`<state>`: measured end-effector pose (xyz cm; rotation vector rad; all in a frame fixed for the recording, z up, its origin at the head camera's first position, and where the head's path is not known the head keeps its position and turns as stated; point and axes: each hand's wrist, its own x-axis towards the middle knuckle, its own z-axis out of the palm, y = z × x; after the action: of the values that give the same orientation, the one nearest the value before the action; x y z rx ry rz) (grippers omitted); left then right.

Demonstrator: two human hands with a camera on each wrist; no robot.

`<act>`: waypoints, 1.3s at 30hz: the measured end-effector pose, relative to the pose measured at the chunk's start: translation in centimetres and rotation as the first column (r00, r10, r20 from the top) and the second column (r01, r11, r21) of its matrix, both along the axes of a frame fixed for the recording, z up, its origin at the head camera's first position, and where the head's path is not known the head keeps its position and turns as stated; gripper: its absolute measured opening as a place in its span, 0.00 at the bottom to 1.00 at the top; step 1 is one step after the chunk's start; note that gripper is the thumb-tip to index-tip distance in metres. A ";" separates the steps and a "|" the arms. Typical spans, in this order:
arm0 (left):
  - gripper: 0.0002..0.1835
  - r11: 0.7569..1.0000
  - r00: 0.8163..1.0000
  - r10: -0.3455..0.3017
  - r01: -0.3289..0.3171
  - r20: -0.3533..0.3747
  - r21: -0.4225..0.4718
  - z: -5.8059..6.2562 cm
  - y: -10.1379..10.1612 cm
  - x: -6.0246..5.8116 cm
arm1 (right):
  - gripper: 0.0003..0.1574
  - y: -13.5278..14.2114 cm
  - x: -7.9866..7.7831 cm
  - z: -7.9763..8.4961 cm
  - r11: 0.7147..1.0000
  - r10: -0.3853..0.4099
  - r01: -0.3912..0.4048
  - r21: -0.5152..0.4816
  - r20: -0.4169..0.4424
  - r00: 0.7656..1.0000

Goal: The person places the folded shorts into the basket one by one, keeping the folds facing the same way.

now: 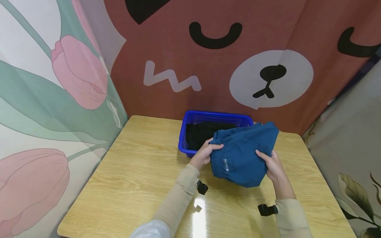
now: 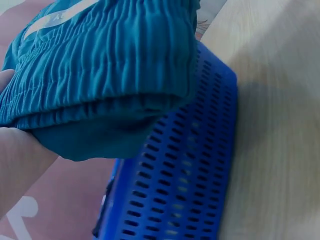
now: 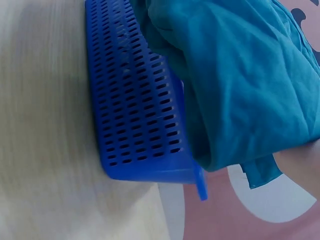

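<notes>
Both hands hold up a pair of blue shorts (image 1: 242, 157), folded over, in front of a blue plastic basket (image 1: 184, 140). My left hand (image 1: 205, 153) grips the gathered elastic waistband (image 2: 105, 65), thumb on top, at the shorts' left side. At the other side my right hand (image 1: 274, 165) pinches the cloth, its thumb lying over the front. A small pale label (image 1: 226, 164) shows near the waistband. Inside the basket lies black cloth (image 1: 202, 132), partly hidden behind the shorts and the left hand.
The basket stands at the back edge of a light wooden table (image 1: 134, 178), close to a hanging brown curtain (image 1: 166, 102) with a bear face. Printed cloth with tulips (image 1: 80, 72) hangs along the left side, and a pale curtain (image 1: 351, 132) on the right.
</notes>
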<state>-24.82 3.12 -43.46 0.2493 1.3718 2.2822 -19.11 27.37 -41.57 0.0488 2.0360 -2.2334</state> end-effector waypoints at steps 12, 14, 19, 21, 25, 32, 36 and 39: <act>0.26 0.997 0.998 0.035 -0.040 -0.059 -0.069 3.2 -1.1 -3.5 | 0.45 -0.8 -4.2 2.3 0.999 0.045 -0.045 0.006 -0.063 0.997; 0.26 0.995 0.997 0.040 -0.046 -0.073 -0.087 3.5 -1.3 -4.1 | 0.45 -1.0 -5.0 2.6 0.999 0.036 -0.036 0.000 -0.055 0.998; 0.24 0.984 0.990 0.063 -0.082 -0.124 -0.156 4.0 -1.7 -5.4 | 0.41 -1.5 -6.8 2.7 1.000 0.002 -0.003 -0.009 -0.058 0.998; 0.25 0.979 0.987 0.070 -0.095 -0.143 -0.181 4.1 -1.8 -5.8 | 0.40 -1.8 -7.4 2.6 1.000 -0.002 0.003 0.002 -0.074 0.997; 0.26 0.973 0.981 0.081 -0.116 -0.174 -0.201 4.2 -2.1 -6.5 | 0.41 -2.3 -8.5 2.4 1.000 -0.005 0.006 0.009 -0.094 0.996; 0.27 0.945 0.955 0.108 -0.185 -0.276 -0.270 4.2 -2.6 -7.4 | 0.42 -3.2 -10.5 2.2 0.999 -0.053 0.053 0.003 -0.103 0.993; 0.26 0.934 0.947 0.104 -0.198 -0.305 -0.296 3.7 -2.8 -7.7 | 0.41 -3.4 -11.2 1.7 0.998 -0.071 0.070 -0.010 -0.100 0.992; 0.26 0.933 0.945 0.118 -0.211 -0.305 -0.292 3.0 -2.9 -7.7 | 0.40 -3.5 -11.5 1.0 0.997 -0.077 0.077 -0.004 -0.077 0.994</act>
<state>-32.56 0.24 -40.45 0.3758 1.9554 2.1687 -30.63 23.85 -40.55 0.0423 2.1061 -2.3172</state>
